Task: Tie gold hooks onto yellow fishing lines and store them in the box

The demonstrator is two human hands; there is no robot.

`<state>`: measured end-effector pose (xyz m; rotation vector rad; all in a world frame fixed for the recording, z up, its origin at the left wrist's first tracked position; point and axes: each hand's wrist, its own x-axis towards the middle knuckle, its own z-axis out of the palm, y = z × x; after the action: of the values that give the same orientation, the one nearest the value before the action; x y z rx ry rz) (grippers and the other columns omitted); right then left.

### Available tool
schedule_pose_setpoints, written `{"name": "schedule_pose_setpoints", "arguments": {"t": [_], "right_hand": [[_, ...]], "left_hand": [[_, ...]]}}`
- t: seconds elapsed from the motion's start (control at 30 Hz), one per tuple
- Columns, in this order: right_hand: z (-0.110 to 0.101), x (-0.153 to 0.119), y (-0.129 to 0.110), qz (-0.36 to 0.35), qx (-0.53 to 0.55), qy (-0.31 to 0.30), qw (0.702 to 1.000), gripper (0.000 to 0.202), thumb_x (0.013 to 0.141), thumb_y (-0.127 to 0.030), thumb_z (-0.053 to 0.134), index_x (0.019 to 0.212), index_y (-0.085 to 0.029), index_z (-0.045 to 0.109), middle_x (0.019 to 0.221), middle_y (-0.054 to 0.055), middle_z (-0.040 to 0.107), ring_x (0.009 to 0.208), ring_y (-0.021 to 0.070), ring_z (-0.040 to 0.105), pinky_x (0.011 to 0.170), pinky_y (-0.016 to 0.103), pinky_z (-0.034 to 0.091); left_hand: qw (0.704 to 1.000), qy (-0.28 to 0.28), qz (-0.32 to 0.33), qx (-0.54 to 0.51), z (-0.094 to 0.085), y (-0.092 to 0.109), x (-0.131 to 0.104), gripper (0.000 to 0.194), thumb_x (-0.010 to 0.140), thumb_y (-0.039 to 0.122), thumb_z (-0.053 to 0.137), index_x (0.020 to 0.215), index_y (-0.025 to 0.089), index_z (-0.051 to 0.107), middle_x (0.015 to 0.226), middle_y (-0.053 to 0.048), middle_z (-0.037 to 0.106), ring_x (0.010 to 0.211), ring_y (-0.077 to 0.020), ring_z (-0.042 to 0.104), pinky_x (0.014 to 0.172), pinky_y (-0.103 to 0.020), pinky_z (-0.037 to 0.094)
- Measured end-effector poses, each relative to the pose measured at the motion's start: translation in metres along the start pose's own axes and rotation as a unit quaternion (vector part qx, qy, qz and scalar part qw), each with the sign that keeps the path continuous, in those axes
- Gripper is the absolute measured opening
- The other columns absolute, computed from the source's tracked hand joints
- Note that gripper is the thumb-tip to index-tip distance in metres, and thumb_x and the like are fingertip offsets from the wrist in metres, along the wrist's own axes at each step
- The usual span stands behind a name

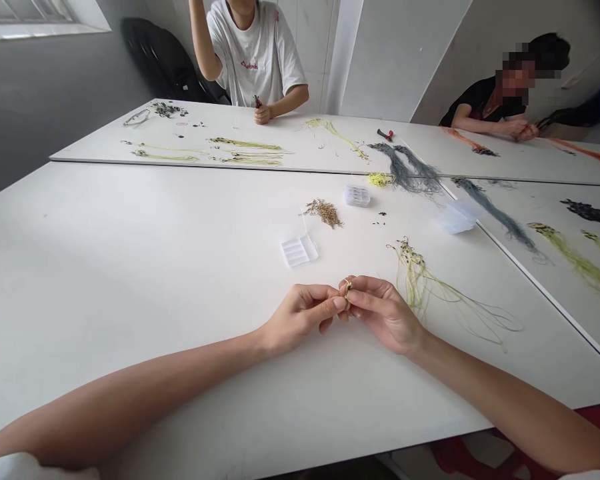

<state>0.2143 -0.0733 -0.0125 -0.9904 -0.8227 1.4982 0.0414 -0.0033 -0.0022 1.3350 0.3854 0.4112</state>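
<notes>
My left hand (303, 313) and my right hand (387, 310) meet over the white table (180, 287), fingertips pinched together. Between them is a small gold-coloured fishing hook (349, 288), largely covered by the fingers; its details are too small to make out. Just right of my right hand lies a bunch of fishing hooks on yellow-green lines (413, 263), the lines trailing toward the right. Beyond my fingers stands a small clear compartment box (296, 252) with its lid up. Behind it is a loose pile of gold hooks (325, 212).
A closed clear box (357, 195) and a translucent plastic box (457, 217) lie farther back. Grey line bundles (405, 167) and yellow lines (250, 150) are on the far tables. A person in a white shirt (255, 57) sits opposite; another person in black (500, 100) works at right.
</notes>
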Motion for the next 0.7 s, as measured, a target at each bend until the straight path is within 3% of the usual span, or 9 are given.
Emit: {"name": "schedule_pose_setpoints", "arguments": {"t": [0.23, 0.47, 0.7], "right_hand": [[0.003, -0.002, -0.001, -0.010, -0.022, 0.009, 1.000, 0.010, 0.075, -0.032, 0.075, 0.076, -0.023, 0.070, 0.075, 0.001, 0.058, 0.063, 0.0137, 0.049, 0.067, 0.034, 0.041], [0.003, -0.002, -0.002, -0.063, -0.041, 0.053, 0.996, 0.008, 0.082, -0.030, 0.069, 0.082, -0.022, 0.070, 0.076, 0.001, 0.057, 0.066, 0.0134, 0.047, 0.071, 0.033, 0.043], [-0.007, 0.000, -0.013, -0.067, -0.015, 0.071, 0.995, 0.005, 0.082, -0.027, 0.069, 0.081, -0.022, 0.068, 0.082, 0.001, 0.062, 0.064, 0.0117, 0.047, 0.067, 0.030, 0.041]], "left_hand": [[1.000, 0.019, -0.006, 0.023, 0.002, -0.003, -0.001, 0.029, 0.092, 0.036, 0.054, 0.083, 0.012, 0.068, 0.087, -0.007, 0.064, 0.063, -0.0094, 0.044, 0.059, -0.024, 0.038], [0.999, 0.025, 0.001, 0.025, 0.001, -0.006, 0.001, 0.026, 0.092, 0.034, 0.054, 0.094, 0.013, 0.070, 0.093, -0.007, 0.064, 0.074, -0.0120, 0.053, 0.074, -0.027, 0.045], [0.994, 0.031, -0.032, 0.099, -0.002, -0.010, -0.002, 0.028, 0.090, 0.039, 0.057, 0.091, 0.013, 0.068, 0.082, -0.004, 0.061, 0.071, -0.0127, 0.054, 0.067, -0.027, 0.047]]}}
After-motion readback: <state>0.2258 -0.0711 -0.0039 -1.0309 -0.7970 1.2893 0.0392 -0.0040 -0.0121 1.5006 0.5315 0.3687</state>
